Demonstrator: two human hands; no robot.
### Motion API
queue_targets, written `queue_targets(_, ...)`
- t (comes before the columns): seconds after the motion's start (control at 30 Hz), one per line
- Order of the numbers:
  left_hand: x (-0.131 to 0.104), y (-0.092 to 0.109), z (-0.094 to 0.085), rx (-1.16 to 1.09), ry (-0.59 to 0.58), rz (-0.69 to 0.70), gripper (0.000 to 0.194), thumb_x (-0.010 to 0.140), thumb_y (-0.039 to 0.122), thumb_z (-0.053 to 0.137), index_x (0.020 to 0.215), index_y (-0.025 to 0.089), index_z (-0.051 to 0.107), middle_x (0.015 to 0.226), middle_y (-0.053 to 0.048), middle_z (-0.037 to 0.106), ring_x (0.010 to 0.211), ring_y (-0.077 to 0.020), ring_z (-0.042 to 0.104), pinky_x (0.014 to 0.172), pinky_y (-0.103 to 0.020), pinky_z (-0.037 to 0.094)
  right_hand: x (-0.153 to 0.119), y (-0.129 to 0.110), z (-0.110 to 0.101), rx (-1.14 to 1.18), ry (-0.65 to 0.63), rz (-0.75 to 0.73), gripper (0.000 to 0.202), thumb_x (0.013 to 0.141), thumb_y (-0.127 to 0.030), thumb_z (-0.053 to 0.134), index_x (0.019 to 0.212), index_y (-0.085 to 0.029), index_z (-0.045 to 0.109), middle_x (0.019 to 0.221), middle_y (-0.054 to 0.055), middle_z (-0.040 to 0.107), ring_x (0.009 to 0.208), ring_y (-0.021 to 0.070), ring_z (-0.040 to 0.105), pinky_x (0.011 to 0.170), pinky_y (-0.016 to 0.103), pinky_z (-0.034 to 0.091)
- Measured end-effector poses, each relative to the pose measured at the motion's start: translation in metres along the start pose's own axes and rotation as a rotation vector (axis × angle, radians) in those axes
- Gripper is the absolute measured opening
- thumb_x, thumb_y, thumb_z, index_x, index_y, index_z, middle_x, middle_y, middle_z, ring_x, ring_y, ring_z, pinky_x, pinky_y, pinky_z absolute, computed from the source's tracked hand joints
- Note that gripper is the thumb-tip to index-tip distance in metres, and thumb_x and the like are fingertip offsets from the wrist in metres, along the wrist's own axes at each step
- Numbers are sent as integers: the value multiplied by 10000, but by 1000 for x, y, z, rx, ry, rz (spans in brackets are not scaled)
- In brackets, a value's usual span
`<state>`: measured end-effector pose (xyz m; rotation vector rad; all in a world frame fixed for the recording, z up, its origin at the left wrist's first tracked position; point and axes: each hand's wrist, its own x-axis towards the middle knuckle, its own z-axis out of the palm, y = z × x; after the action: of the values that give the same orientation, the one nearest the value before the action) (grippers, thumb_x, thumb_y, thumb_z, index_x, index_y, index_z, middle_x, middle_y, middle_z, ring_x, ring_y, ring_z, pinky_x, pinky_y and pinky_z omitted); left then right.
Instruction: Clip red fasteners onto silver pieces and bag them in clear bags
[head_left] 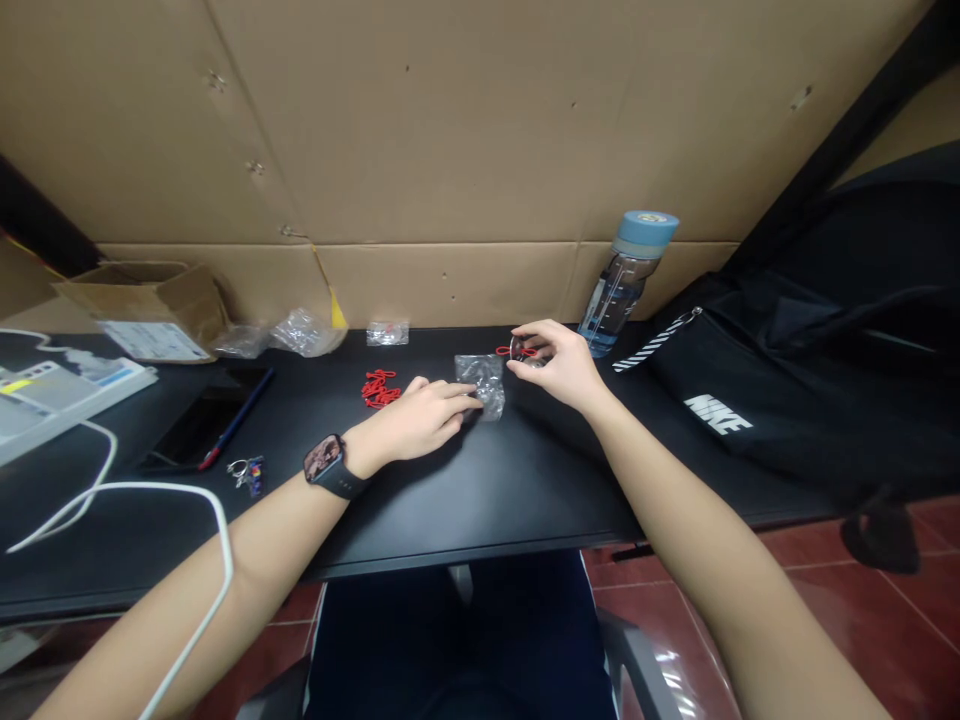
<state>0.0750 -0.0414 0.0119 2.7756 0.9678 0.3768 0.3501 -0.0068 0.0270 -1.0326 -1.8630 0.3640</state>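
- Our left hand [422, 418] lies loosely spread, fingertips on the clear bag [489, 372].
- At the bag's two o'clock, our right hand [562, 367] pinches a small round trinket [516, 348] with red cord [502, 351].
- At its nine o'clock lie red strings [379, 389].

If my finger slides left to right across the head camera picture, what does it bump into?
Cardboard box, crumpled clear plastic, red cords, clear plastic bag, right hand, water bottle, black NIKE bag.
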Motion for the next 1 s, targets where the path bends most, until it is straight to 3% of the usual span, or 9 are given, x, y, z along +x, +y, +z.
queue_targets(0.17,0,-1,6,100,58,15,416,1021,189,456,1340,312,693,1412,-73,677,1269,-261,593,981,-416,392,0,-1,0,-7,-2,-2,391,743,-321,844,1105,-204,754,1071,80,738,903,239,735,737,367,641)
queue_targets(0.37,2,0,6,130,75,10,320,1035,281,513,1285,287,713,1328,-91,696,1323,-280,563,1038,-442,336,-2,-5,3,-29,-80,-45,375,762,-289,825,1123,-213,758,1095,79,732,898,223,719,747,353,623)
queue_targets(0.6,-1,2,5,37,29,28,365,1072,395,488,1404,344,631,1458,-66,634,1283,-245,608,1077,-427,333,-5,-12,5,-108,-288,-94,341,765,-239,817,1102,-238,763,1042,38,769,852,201,708,731,323,569)
queue_targets(0.77,-1,7,9,74,13,31,382,1073,446,487,1418,373,636,1564,-75,545,1402,-302,528,1086,-460,362,-5,-14,-1,-228,-381,-141,218,776,-188,794,989,-235,786,981,27,784,875,212,723,818,333,548)
queue_targets(1.0,-2,6,14,145,-6,15,428,1073,484,473,1470,385,597,1631,-131,448,1449,-351,479,1097,-517,389,-8,-19,2,-354,-573,-97,166,773,-191,786,938,-198,788,907,46,783,823,212,718,792,305,516)
